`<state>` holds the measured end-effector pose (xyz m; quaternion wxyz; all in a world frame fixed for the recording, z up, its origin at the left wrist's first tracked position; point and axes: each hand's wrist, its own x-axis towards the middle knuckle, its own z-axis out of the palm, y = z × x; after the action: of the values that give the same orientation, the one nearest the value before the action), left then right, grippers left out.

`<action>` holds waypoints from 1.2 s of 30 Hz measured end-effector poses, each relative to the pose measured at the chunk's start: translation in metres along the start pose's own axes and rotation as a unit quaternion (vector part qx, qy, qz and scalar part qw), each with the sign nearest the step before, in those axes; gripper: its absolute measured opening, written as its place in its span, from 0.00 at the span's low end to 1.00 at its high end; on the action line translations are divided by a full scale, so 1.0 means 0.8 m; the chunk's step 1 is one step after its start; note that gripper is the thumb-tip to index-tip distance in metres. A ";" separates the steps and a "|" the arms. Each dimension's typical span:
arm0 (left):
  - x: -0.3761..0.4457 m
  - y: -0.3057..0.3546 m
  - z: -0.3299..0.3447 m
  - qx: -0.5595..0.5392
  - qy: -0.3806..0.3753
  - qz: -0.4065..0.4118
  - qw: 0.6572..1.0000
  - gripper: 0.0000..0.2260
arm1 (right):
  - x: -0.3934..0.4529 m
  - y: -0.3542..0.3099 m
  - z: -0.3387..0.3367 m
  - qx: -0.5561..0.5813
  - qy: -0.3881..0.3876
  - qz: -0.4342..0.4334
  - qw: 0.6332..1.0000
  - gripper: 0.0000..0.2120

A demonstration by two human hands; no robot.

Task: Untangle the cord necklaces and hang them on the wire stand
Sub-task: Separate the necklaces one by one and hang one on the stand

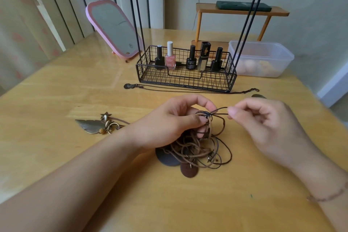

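A tangle of brown cord necklaces [199, 149] with two dark round pendants lies on the wooden table in front of me. My left hand [175, 122] grips the top of the tangle at a dark knot. My right hand [263, 118] pinches a dark cord loop that runs out from that knot. The black wire stand [186, 79] is a basket with tall thin uprights, standing behind the tangle. A thin chain necklace [188, 89] lies stretched along the basket's front. A feather-and-star pendant [94, 125] rests to the left, its cord leading under my left wrist.
Several nail polish bottles [192, 58] stand in the wire basket. A pink mirror [114, 28] leans at the back left, a clear plastic tub [261, 58] sits at the back right, and a small wooden shelf [241, 13] stands behind it. The table's right edge is close.
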<state>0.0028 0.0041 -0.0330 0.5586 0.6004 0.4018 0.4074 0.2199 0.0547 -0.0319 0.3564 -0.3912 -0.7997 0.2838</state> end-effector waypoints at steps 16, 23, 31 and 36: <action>0.002 -0.002 0.003 0.049 0.014 -0.002 0.999 0.04 | -0.009 -0.017 0.013 -0.001 0.019 -0.122 0.992 0.09; 0.003 -0.007 0.002 0.084 0.015 0.028 0.996 0.03 | -0.006 -0.020 0.015 0.069 -0.056 0.026 0.996 0.10; 0.005 -0.008 0.003 0.112 0.039 0.036 0.992 0.05 | -0.003 -0.020 0.014 0.075 -0.064 0.044 0.994 0.02; 0.003 -0.011 0.001 0.119 0.063 0.069 0.989 0.11 | -0.001 -0.027 0.012 0.208 -0.074 0.076 0.973 0.05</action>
<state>0.0043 0.0068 -0.0415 0.4277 0.6620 0.4395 0.4309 0.2036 0.0406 -0.0217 0.3474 -0.3461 -0.7154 0.4977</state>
